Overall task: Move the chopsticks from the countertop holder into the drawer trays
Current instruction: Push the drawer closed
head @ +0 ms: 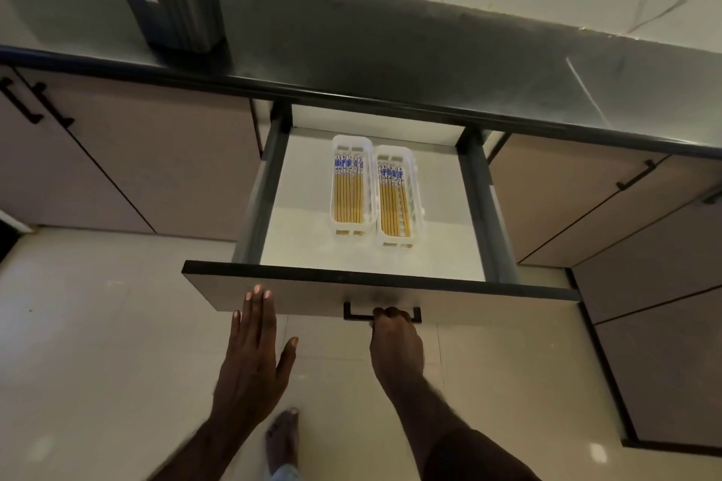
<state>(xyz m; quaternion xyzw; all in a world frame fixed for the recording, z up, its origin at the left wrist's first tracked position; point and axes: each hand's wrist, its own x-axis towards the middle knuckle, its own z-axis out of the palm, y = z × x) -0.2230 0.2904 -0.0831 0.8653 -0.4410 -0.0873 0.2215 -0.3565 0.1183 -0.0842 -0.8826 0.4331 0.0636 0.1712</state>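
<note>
The drawer [297, 291] stands pulled out below the dark countertop. Inside it lie two white slotted trays side by side, the left tray [335, 183] and the right tray [416, 187]. Each holds several yellow chopsticks with blue-and-white tops, the left bundle [349, 195] and the right bundle [394, 203]. The dark ribbed holder [174, 4] stands on the countertop at the far left; no chopsticks show above its rim. My right hand [394, 340] is closed around the black drawer handle [351, 314]. My left hand [254, 355] is flat, fingers spread, its fingertips at the drawer front.
The black countertop edge [390, 100] overhangs the drawer. Closed cabinet doors with black bar handles flank it on the left [136, 152] and right [633, 207]. Pale floor tiles lie below, with my bare foot [283, 437] on them. A marble wall rises behind.
</note>
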